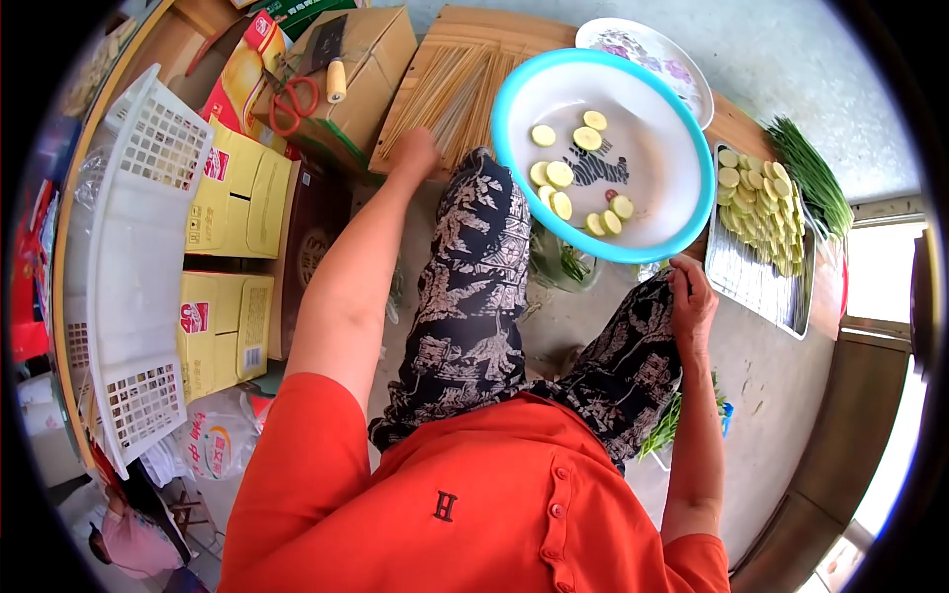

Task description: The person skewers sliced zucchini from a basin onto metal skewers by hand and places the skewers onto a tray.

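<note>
My left hand (413, 154) looks curled at the near ends of a pile of thin wooden skewers (450, 99), which lie on a wooden board (474, 25). What its fingers hold, if anything, is hidden. Just below the rim of a white basin with a blue edge (647, 193), my right hand (694, 301) has its fingers bent together; I cannot make out anything in them. Several round pale-green vegetable slices (560, 175) lie in the basin. To the right, a metal tray (727, 257) carries rows of similar slices (766, 208) on skewers.
Behind the basin is a white patterned plate (692, 74). Long green stalks (811, 178) lie beyond the tray. At the left, a cardboard box (381, 49) bears red-handled scissors (294, 106) and a knife (334, 74). Yellow boxes (232, 193) and a white plastic basket (133, 287) stand nearby.
</note>
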